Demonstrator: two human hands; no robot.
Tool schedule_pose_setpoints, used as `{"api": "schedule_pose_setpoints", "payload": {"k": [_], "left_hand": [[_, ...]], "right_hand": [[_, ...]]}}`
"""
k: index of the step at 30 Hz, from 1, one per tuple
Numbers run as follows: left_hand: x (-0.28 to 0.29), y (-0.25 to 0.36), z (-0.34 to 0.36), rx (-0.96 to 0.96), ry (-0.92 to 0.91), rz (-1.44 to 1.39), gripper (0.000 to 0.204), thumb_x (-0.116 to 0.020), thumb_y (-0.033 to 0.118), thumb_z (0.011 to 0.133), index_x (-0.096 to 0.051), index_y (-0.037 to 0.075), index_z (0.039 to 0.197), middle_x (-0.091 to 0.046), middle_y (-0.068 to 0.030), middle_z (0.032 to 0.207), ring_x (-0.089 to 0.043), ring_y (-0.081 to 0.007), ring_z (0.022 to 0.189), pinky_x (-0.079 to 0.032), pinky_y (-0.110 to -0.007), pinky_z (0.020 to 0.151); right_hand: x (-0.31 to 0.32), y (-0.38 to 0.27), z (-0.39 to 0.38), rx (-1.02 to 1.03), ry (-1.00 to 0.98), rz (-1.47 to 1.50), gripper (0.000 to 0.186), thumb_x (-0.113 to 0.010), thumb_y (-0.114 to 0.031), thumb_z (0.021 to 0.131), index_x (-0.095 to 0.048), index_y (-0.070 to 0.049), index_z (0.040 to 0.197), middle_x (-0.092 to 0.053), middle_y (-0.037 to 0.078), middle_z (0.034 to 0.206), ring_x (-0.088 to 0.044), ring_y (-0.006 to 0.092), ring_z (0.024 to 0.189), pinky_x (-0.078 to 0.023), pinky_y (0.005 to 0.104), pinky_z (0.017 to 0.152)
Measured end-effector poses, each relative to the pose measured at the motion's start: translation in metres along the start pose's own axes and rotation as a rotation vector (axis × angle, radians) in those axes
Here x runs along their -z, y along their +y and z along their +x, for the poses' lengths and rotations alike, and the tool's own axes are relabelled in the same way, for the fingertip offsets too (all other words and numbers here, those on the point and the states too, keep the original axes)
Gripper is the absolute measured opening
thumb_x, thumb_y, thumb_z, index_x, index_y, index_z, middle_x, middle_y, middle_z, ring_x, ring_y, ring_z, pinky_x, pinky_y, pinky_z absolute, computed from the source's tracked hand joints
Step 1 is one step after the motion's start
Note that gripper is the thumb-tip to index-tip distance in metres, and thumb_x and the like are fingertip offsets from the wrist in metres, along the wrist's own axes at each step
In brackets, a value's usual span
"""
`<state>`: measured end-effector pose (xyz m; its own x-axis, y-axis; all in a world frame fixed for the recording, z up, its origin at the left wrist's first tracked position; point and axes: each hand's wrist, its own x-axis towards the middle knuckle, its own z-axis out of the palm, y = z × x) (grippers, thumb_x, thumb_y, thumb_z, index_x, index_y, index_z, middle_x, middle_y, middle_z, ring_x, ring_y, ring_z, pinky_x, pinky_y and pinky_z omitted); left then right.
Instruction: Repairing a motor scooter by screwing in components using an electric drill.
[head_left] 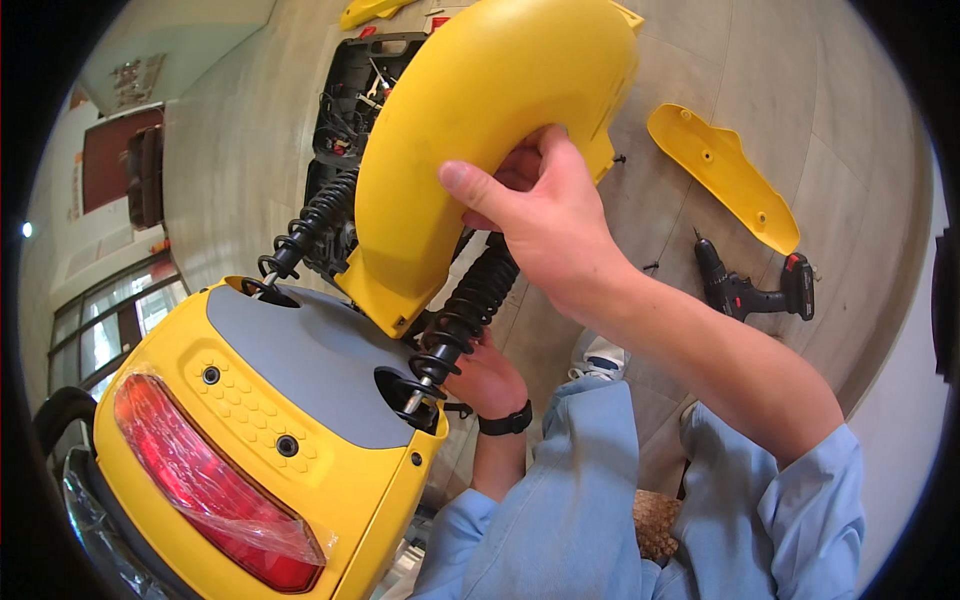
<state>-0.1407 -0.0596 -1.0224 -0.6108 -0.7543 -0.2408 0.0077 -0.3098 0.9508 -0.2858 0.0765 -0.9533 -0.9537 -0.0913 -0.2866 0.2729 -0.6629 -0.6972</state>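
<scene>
My right hand (560,220) grips the edge of a curved yellow mudguard (470,110), with the thumb on its outer face and the other fingers tucked inside its hollow. The mudguard stands between two black coil-spring shock absorbers (472,305) rising from a yellow and grey scooter body (290,355). Behind the nearer shock absorber, my left hand (488,375) reaches in beneath the mudguard's lower end, a black band on its wrist. Its fingers are mostly hidden by the spring. A red tail light (210,480), partly wrapped in clear film, faces me on the body.
An opened black toolbox (345,110) with hand tools lies on the floor behind the mudguard. To the right are a yellow trim panel (725,175) and a black cordless drill (745,290). Small dark screws (651,267) lie nearby. My shoe (600,355) is close to the scooter.
</scene>
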Motion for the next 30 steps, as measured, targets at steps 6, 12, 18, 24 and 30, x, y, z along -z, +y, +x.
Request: {"api": "schedule_pose_setpoints", "payload": {"k": [6,12,18,24,30], "left_hand": [[-0.009,0.003,-0.003,0.192,0.16,-0.132,0.024,-0.054,0.041,0.091,-0.05,0.018,0.087,-0.051,0.0027,0.079,-0.048,-0.0131,0.073,-0.036,-0.032,0.071],[-0.023,0.006,-0.003,0.23,0.185,-0.221,0.029,-0.051,0.045,0.089,-0.047,0.021,0.074,-0.042,0.005,0.065,-0.042,-0.0132,0.063,-0.033,-0.031,0.063],[-0.023,0.008,-0.002,0.217,0.123,-0.15,0.03,-0.052,0.047,0.089,-0.046,0.021,0.075,-0.042,0.0051,0.064,-0.041,-0.011,0.062,-0.032,-0.03,0.063],[-0.012,0.01,0.013,0.197,-0.054,-0.205,0.048,-0.048,0.065,0.091,-0.058,0.019,0.083,-0.057,0.0048,0.073,-0.052,-0.0118,0.068,-0.039,-0.03,0.069],[-0.001,0.009,0.021,0.181,-0.125,-0.244,0.045,-0.05,0.063,0.093,-0.061,0.019,0.088,-0.063,0.0047,0.079,-0.058,-0.0117,0.073,-0.045,-0.032,0.078]], "right_hand": [[0.009,0.01,-0.002,0.024,-0.123,-0.05,0.059,-0.073,-0.019,0.086,-0.038,0.001,0.13,-0.058,0.011,0.118,-0.056,0.0208,0.112,-0.046,0.0353,0.097],[0.029,-0.015,-0.001,-0.244,-0.186,-0.091,0.06,-0.068,-0.034,0.085,-0.044,0.0,0.128,-0.055,0.011,0.117,-0.054,0.0191,0.101,-0.046,0.0338,0.093],[0.069,-0.024,0.007,-0.444,0.393,0.037,0.076,-0.057,-0.059,0.084,-0.046,0.001,0.129,-0.05,0.011,0.112,-0.049,0.0211,0.106,-0.043,0.0371,0.093],[0.102,-0.013,0.055,-0.426,0.499,-0.071,0.094,-0.05,-0.067,0.084,-0.031,0.002,0.145,-0.045,0.019,0.133,-0.045,0.0263,0.12,-0.035,0.0393,0.103],[0.103,0.012,0.074,-0.519,0.497,0.042,0.092,-0.037,-0.071,0.088,-0.034,0.003,0.144,-0.049,0.02,0.132,-0.046,0.0275,0.123,-0.036,0.0406,0.104]]}}
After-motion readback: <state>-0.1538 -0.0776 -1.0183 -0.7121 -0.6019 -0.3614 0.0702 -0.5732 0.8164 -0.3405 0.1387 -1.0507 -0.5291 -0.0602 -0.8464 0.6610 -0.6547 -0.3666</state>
